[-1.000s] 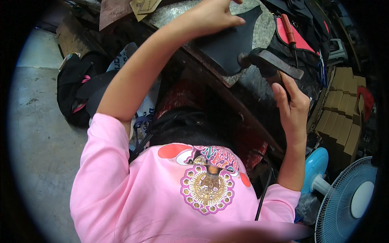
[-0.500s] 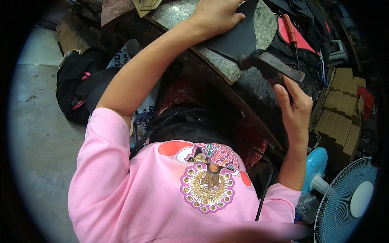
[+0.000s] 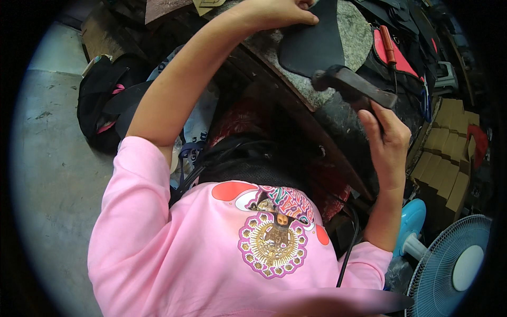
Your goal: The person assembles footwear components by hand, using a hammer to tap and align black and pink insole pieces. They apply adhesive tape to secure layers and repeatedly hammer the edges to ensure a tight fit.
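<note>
My right hand (image 3: 390, 132) is closed around a hammer (image 3: 355, 85), whose dark, worn head hangs over the near edge of the stone slab (image 3: 355, 39). Much of the handle is hidden in the grip. At the top of the view, my left hand (image 3: 280, 13) holds a flat black sheet piece (image 3: 312, 48) with a rounded end, lying on the slab. Its thumb stretches over the sheet, and its other fingers are partly cut off by the upper edge. The hammer head is close to the sheet's near end.
A red-handled screwdriver-like tool (image 3: 387, 45) lies on pink and black pieces (image 3: 377, 55) to the right. Stacked brown cartons (image 3: 443, 153) and a standing fan (image 3: 449, 269) are on my right. Black bags (image 3: 108, 100) rest on the floor at left.
The black sheet has shifted on the slab, and its near end now shows rounded. My left hand has moved slightly up in the view. The hammer remains in nearly the same place.
</note>
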The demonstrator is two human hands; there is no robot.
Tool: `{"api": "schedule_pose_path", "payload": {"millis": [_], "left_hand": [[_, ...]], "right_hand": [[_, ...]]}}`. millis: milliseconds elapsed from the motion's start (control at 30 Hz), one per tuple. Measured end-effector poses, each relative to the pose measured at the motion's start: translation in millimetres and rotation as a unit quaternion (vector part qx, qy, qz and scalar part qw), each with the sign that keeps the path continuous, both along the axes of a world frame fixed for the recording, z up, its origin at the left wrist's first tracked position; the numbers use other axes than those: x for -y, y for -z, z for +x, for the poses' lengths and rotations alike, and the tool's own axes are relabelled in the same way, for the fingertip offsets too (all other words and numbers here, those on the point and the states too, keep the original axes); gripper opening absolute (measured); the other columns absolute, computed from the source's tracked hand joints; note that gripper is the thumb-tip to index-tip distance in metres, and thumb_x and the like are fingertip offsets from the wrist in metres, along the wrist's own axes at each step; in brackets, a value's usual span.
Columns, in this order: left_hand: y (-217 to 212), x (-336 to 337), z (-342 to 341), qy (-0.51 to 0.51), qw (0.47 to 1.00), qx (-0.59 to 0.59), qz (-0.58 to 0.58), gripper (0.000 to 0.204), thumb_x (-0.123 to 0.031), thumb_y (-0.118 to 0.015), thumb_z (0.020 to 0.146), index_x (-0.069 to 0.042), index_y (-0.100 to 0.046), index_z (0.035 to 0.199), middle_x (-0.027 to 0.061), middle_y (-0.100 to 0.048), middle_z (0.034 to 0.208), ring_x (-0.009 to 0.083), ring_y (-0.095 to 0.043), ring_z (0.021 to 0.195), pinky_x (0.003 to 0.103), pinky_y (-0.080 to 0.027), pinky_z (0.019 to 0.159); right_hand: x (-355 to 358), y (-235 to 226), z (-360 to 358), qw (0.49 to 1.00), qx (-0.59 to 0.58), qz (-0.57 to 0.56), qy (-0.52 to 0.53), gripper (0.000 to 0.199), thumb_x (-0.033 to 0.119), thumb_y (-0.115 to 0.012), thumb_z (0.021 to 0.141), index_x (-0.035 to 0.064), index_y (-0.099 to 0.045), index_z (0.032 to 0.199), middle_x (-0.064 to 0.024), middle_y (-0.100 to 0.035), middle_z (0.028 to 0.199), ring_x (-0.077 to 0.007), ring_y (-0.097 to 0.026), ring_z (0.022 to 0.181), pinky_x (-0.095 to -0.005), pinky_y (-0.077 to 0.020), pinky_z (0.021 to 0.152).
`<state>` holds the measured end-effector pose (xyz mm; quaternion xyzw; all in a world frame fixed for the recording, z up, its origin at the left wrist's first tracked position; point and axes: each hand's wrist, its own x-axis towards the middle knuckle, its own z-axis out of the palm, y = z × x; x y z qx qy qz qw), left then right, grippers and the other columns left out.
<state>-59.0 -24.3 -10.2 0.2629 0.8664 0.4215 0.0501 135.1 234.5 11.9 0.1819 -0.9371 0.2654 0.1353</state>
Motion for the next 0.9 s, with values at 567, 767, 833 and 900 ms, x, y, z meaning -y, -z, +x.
{"api": "schedule_pose_path", "payload": {"millis": [567,767,833,900], "left_hand": [[18,-12,41,-0.102,0.971,-0.184,0.110,0.027,-0.016,-0.077,0.077,0.003,-0.060,0.086,0.0207,-0.063,0.080,0.0357,-0.064,0.076,0.042,-0.049,0.068],[15,-10,41,-0.083,0.983,-0.135,0.094,0.031,-0.023,-0.076,0.077,0.004,-0.062,0.081,0.0223,-0.062,0.083,0.0387,-0.063,0.079,0.045,-0.049,0.071],[15,-11,40,-0.086,0.982,-0.143,0.084,0.032,-0.025,-0.075,0.078,0.004,-0.062,0.081,0.0228,-0.063,0.083,0.0396,-0.063,0.080,0.046,-0.049,0.071],[16,-11,42,-0.096,0.978,-0.177,0.061,0.034,-0.027,-0.075,0.079,0.004,-0.063,0.081,0.0232,-0.063,0.083,0.0406,-0.064,0.080,0.047,-0.049,0.071]], "right_hand": [[11,-20,-6,0.999,-0.003,-0.053,0.005,0.030,0.014,-0.072,0.092,-0.0005,-0.068,0.118,-0.0125,-0.072,0.095,-0.0184,-0.066,0.075,-0.0286,-0.0531,0.071],[21,-6,-11,0.997,0.043,-0.068,-0.007,0.034,0.019,-0.070,0.094,0.0002,-0.066,0.122,-0.0129,-0.071,0.092,-0.0185,-0.068,0.075,-0.0298,-0.0529,0.069],[22,-7,-11,0.998,0.048,-0.027,-0.017,0.030,0.018,-0.073,0.091,0.0029,-0.068,0.117,-0.0153,-0.070,0.093,-0.0242,-0.068,0.074,-0.0291,-0.0526,0.070],[17,-16,-11,1.000,0.007,-0.003,-0.025,0.030,0.017,-0.072,0.093,-0.0010,-0.068,0.117,-0.0072,-0.066,0.084,-0.0119,-0.059,0.070,-0.0252,-0.0481,0.064]]}}
